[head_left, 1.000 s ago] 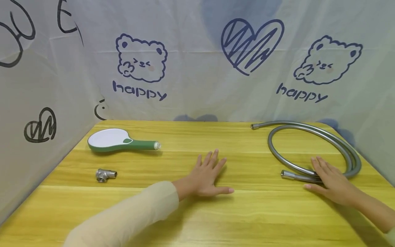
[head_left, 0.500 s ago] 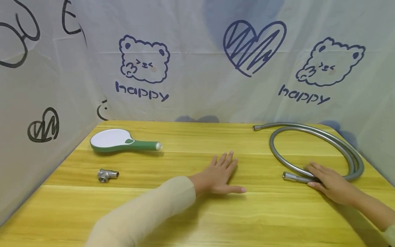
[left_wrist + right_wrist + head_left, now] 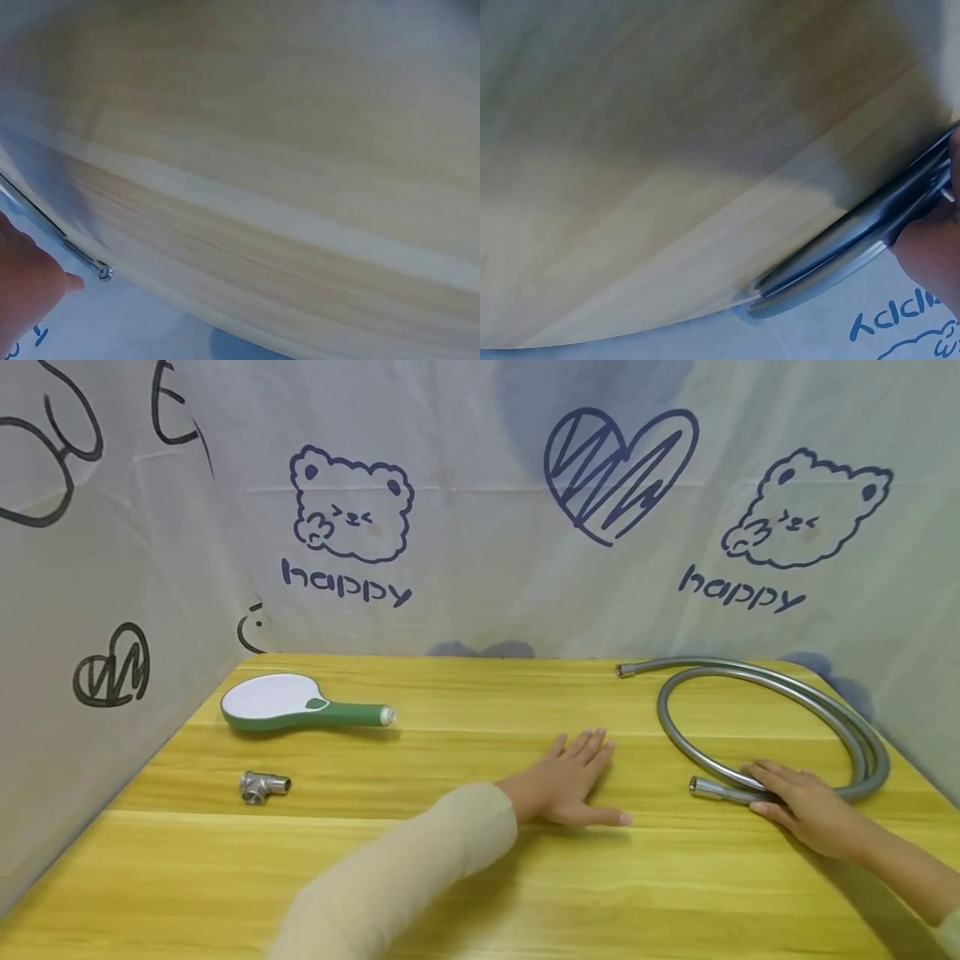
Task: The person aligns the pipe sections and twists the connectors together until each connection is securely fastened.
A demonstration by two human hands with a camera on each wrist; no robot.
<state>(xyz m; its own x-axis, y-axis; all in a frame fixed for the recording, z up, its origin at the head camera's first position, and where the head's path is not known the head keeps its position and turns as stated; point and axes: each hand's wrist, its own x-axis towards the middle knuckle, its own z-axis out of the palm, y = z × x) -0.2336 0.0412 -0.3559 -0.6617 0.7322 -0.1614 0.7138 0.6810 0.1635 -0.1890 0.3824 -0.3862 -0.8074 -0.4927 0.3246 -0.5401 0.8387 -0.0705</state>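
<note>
My right hand (image 3: 806, 814) grips the near side of a coiled grey metal shower hose (image 3: 876, 764), thumb in front and fingers over the top. The hose's near metal end (image 3: 708, 788) sticks out left of it. In the right wrist view, two hose strands (image 3: 832, 244) run to the hand at the right edge. Left of the coil, my left hand (image 3: 566, 789) has its fingers straight and spread, palm down over the table, holding nothing. A green and white shower head (image 3: 300, 703) lies at the far left. Nearer stands a small metal tee fitting (image 3: 262, 786).
The yellow wooden table (image 3: 480, 693) ends at a white cloth (image 3: 480, 568) with drawn bears and hearts. Another cloth wall (image 3: 97, 585) closes the left side. The hose's far end (image 3: 626, 670) points left near the back edge.
My left hand has moved right across the table, toward the hose. The right hand's fingers, straighter before, have curled round the hose. Shower head and fitting stay put.
</note>
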